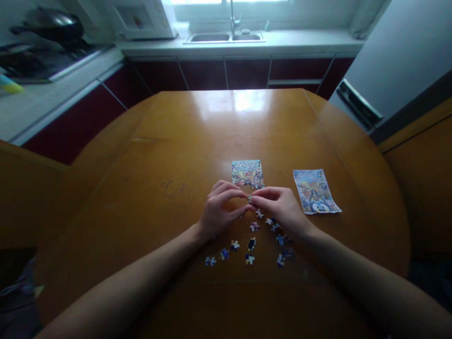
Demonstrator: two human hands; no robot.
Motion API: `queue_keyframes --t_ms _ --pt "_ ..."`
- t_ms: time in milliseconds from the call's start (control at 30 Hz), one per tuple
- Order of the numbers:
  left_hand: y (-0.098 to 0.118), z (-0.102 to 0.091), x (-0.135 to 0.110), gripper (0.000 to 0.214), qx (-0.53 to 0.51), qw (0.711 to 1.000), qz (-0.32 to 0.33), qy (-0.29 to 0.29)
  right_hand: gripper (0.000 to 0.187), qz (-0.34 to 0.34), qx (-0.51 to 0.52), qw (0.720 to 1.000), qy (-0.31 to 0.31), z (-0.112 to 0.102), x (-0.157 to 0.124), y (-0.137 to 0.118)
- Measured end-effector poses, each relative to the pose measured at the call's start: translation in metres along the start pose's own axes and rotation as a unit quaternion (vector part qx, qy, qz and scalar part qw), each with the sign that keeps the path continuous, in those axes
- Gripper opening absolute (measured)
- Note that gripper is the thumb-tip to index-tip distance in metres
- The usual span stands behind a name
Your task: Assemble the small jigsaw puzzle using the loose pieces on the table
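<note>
Between the fingertips of both hands, just below the partly assembled jigsaw puzzle [246, 172], is a small jigsaw piece [250, 198]. My right hand [280, 205] pinches it with thumb and index finger. From the other side, the curved thumb and index finger of my left hand [219, 207] close on the same piece. The puzzle's lower edge is uneven. Loose pieces lie near my hands, among them a pinkish piece [254, 227], a dark piece [252, 244] and a blue piece [224, 254]. My right hand partly covers some others.
A printed picture sheet [314, 190] lies on the wooden table [169, 155], right of the puzzle. Beyond the table are a counter with a sink [208, 37], a white microwave [141, 19], a stove with a pan [52, 23], and a fridge [399, 61] at the right.
</note>
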State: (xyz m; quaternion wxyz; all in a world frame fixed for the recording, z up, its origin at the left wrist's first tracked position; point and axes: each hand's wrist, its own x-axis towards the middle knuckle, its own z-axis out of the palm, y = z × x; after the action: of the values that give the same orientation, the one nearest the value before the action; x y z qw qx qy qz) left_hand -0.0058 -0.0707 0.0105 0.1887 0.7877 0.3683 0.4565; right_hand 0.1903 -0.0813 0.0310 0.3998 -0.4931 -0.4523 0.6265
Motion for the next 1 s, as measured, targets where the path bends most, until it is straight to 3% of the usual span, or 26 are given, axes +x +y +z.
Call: queue_keyframes --t_ms 167,267,333,400,500,833,1000 --pt "-0.003 0.001 -0.002 0.013 -0.002 1.000 -0.011 -0.001 0.020 -0.006 -0.008 1.000 -0.014 -0.001 0.001 0.001" --pt "-0.003 0.001 -0.001 0.014 -0.003 1.000 -0.022 0.006 0.018 -0.098 -0.074 0.992 0.033 -0.006 0.006 0.001" --pt "-0.003 0.000 -0.001 0.014 -0.005 0.999 -0.030 0.013 0.015 -0.187 -0.136 0.972 0.047 -0.011 0.010 0.000" --pt "-0.002 0.000 0.000 0.013 -0.005 0.999 -0.041 0.015 0.012 -0.262 -0.192 0.946 0.015 -0.017 0.013 -0.001" --pt "-0.001 -0.001 0.000 0.013 -0.006 0.998 -0.060 0.012 0.011 -0.320 -0.238 0.915 -0.051 -0.023 0.015 -0.003" --pt "-0.004 0.000 0.000 0.013 -0.011 0.998 -0.067 -0.003 0.007 -0.362 -0.273 0.887 -0.090 -0.018 0.019 0.003" --pt "-0.007 0.003 -0.001 0.018 -0.012 0.993 -0.114 0.003 0.008 -0.354 -0.285 0.890 -0.043 -0.023 0.029 0.009"
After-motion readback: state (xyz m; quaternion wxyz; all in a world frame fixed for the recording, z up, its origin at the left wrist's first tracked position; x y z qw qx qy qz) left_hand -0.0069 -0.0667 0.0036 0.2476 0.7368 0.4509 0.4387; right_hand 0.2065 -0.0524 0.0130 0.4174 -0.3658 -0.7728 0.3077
